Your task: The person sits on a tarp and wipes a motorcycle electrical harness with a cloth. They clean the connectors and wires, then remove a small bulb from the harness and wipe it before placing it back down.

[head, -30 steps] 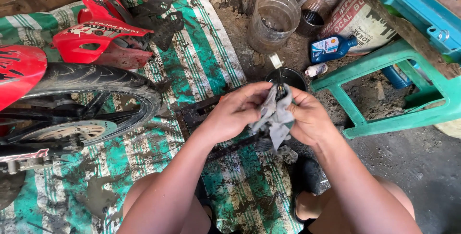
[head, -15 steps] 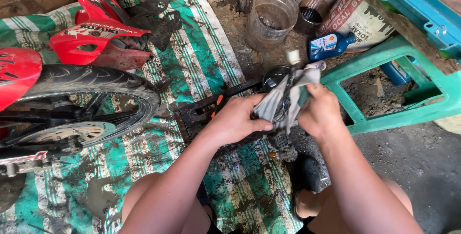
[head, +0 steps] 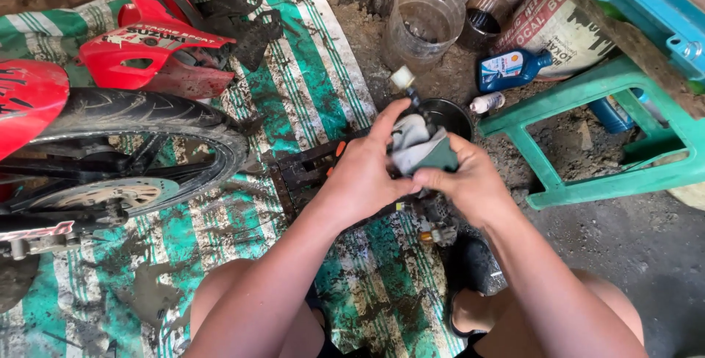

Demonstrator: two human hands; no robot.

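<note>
Hands: both meet in the middle of the scene over the mat; the left hand curls around the near-left side of a crumpled rag with its forefinger stretched up along it, and the right hand pinches the rag's right side between thumb and fingers.
Mat: a green-and-white striped mat, stained dark with oil, covers the floor from far centre to near left, under the hands and knees.
Motorbike: a front wheel with black tyre and brake disc lies at left, with a red mudguard and red fairing panels far left.
Stool: a green plastic stool stands at right, near the right hand but apart from it.
Sack: a printed white sack sits far right, behind the stool.
Jar: a clear plastic jar stands far centre, beyond the hands.
Black part: a dark, grimy metal part lies on the mat just left of the left hand.
Bowl: a black round bowl sits just beyond the rag, partly hidden by it.
Oil bottle: a blue bottle lies on its side far right of the bowl.
Small bottle: a small white bottle lies between bowl and stool.
Rag: grey-white and dark green, bunched between both hands, above the mat; what it wraps is hidden.
</note>
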